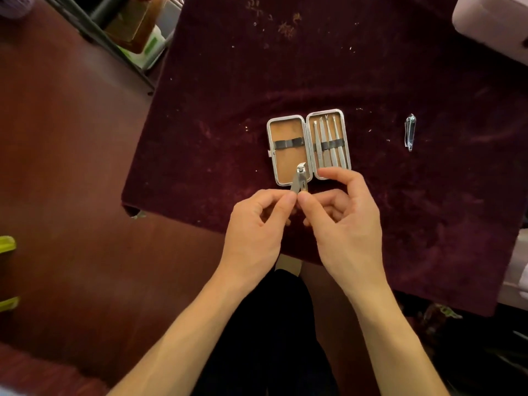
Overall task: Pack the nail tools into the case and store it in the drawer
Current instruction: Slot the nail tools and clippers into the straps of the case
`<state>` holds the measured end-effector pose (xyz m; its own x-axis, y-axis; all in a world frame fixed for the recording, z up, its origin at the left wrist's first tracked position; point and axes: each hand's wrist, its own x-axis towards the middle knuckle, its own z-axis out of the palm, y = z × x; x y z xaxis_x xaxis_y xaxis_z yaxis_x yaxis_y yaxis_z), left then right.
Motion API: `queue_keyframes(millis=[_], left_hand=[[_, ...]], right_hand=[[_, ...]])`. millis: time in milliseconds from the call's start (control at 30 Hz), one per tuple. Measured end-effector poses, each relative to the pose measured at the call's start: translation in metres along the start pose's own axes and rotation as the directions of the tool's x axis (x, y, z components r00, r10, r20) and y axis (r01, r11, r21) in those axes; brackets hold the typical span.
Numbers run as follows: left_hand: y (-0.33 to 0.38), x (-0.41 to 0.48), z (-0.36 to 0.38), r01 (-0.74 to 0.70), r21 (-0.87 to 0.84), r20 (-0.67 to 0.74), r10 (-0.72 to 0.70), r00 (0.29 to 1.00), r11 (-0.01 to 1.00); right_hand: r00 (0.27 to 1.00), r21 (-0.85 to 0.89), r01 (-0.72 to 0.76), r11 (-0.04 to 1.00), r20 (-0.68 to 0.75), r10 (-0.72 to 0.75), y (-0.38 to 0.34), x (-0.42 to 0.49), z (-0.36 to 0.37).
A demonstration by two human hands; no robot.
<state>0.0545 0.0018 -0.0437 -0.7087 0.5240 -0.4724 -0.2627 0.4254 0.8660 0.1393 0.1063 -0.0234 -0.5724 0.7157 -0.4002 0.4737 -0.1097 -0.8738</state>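
A small metal-rimmed case (286,122) lies open on the dark red velvet cloth (314,67). Its left half has only a black elastic band; its right half holds several slim silver tools (328,138) under a band. My left hand (257,227) and my right hand (347,221) both pinch a silver nail clipper (300,178) just over the near edge of the case's left half, its lever raised. A second, slimmer nail clipper (410,132) lies alone on the cloth to the right of the case.
The cloth covers a table whose near-left corner (131,208) overhangs a reddish floor. A shelf rack with bottles (137,30) stands at the back left. A pale pink box (494,24) sits at the far right corner. My dark-clothed legs are below.
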Motion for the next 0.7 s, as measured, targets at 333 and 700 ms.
queue_keyframes(millis=[333,700], left_hand=[[-0.006,0.001,0.001,0.002,0.122,-0.049,0.004,0.999,0.993],[0.013,0.017,0.008,-0.040,0.021,-0.048,0.041,0.998,0.999]], right_hand=[[0.986,-0.018,0.163,0.986,-0.030,-0.164,-0.015,0.004,0.012],[0.941,-0.234,0.338,0.911,0.059,-0.334,-0.037,0.063,-0.004]])
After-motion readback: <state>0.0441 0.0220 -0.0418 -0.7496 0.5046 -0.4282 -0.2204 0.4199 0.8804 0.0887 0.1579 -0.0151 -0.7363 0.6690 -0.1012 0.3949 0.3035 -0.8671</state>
